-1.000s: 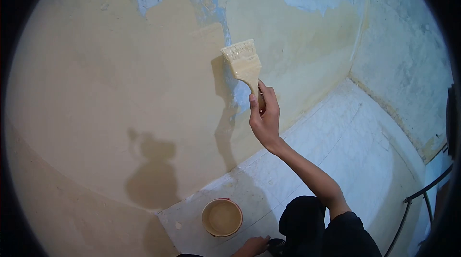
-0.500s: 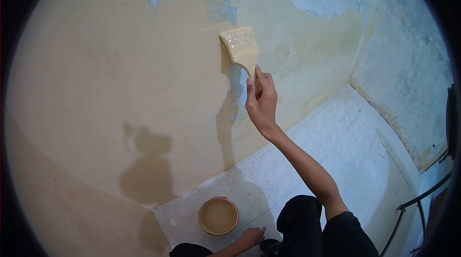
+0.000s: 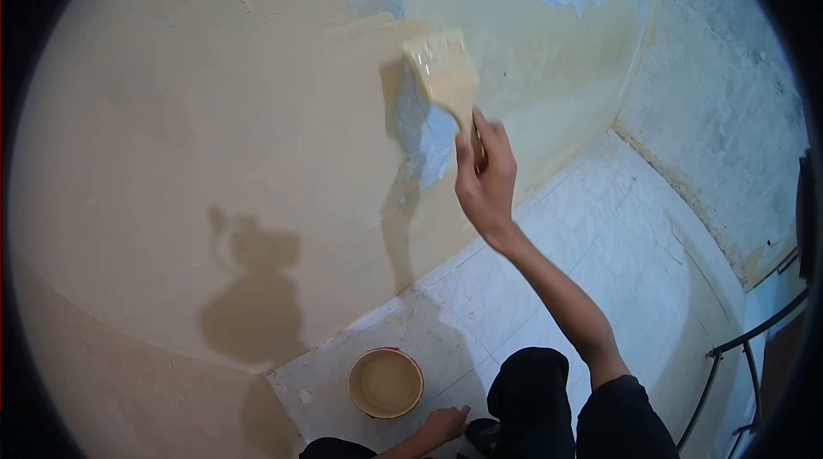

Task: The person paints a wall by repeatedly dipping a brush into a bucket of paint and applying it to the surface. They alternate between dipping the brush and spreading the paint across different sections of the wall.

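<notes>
My right hand (image 3: pixel 489 172) is closed round the handle of a wide paintbrush (image 3: pixel 446 73), bristles pointing up. Cream paint coats the bristles and much of the brush. Behind it is the wall (image 3: pixel 283 108), largely cream, with a bare bluish patch (image 3: pixel 437 146) just below the brush head. The brush's shadow lies to its left, and the bristles seem slightly off the wall. Low in the view, my left hand (image 3: pixel 446 425) is curled closed beside a round paint bucket (image 3: pixel 386 384) with a reddish rim. Whatever its fingers may hold is hidden.
Pale floor tiles (image 3: pixel 557 228) run along the wall's foot, up to a stained side wall (image 3: pixel 711 99) on the right. A dark metal frame (image 3: pixel 729 346) stands at the lower right. My dark-clothed knee (image 3: pixel 531 399) is near the bucket.
My right hand has shifted the brush rightward, and the gap between brush and shadow has widened, uncovering more bluish patch. The view has tilted slightly. My left hand stays beside the bucket.
</notes>
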`<state>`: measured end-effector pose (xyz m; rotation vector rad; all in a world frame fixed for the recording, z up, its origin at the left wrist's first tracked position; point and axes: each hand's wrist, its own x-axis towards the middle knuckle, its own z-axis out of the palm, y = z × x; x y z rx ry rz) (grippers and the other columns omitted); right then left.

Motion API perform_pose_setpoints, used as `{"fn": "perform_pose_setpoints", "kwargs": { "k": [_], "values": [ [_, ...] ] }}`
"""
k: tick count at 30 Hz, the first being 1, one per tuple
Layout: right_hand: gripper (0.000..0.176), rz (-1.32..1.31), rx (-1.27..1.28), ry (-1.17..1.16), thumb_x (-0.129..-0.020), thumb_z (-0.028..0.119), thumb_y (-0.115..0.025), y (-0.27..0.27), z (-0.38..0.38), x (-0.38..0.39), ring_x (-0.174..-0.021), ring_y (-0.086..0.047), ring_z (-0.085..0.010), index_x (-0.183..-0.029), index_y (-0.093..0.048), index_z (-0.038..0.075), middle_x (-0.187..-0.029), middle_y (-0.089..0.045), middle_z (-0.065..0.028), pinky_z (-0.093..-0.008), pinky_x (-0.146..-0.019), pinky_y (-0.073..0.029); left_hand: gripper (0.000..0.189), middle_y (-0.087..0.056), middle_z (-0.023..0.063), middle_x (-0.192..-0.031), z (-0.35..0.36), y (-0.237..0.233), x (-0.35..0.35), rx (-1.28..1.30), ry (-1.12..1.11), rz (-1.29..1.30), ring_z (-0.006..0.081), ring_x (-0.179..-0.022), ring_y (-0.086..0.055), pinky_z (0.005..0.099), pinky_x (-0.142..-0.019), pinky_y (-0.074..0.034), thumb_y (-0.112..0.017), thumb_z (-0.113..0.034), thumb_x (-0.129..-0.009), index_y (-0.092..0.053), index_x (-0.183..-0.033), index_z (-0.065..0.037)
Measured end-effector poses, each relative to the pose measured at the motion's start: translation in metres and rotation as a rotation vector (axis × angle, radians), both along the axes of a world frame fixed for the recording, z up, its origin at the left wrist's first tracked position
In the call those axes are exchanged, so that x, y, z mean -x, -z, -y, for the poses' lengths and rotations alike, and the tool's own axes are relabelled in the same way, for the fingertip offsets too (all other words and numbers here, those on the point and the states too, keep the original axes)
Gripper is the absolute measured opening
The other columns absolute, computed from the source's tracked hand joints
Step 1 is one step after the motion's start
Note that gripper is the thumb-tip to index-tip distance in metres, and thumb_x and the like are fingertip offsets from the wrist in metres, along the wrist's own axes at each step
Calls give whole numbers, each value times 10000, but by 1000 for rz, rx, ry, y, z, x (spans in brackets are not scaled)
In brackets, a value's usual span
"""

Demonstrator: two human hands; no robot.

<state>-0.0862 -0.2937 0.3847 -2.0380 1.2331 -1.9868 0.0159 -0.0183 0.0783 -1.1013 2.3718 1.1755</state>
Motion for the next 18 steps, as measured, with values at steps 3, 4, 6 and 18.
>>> {"fn": "perform_pose_setpoints", "kwargs": {
  "k": [3, 4, 6, 18],
  "values": [
    [332, 79, 40, -42, -888, 51, -510, -24, 9, -12, -600, -406, -117, -1213, -502, -10, -767, -438, -64, -252, -509, -347, 413, -621, 203, -835, 1, 3, -2, 17, -3, -11, 388, -787, -610, 491, -655, -484, -522, -341, -855, -446, -1156, -69],
    [332, 76, 43, -40, -888, 51, -510, -20, 10, -11, -600, -406, -117, -1213, -502, -10, -767, -438, -64, -252, -509, -347, 413, -621, 203, -835, 2, 2, -2, 20, -1, -14, 388, -787, -610, 491, -655, -484, -522, -341, -855, -446, -1156, -69],
    [383, -59, -49, 4, -859, 19, -494, 4, 10, -9, -612, -464, -216, -1241, -469, 6, -809, -466, -133, -316, -547, -397, 406, -622, 203, -825, 3, -1, -2, 45, -10, -48, 387, -775, -611, 487, -650, -487, -523, -340, -856, -451, -1142, -61],
    [321, -28, -117, -7, -850, 54, -539, 47, -13, 28, -637, -523, -236, -1157, -519, -38, -805, -550, -169, -326, -559, -429, 404, -617, 215, -800, -2, -16, -6, 75, -58, -81, 394, -737, -609, 499, -621, -484, -509, -342, -865, -447, -1147, -60]
  ]
}}
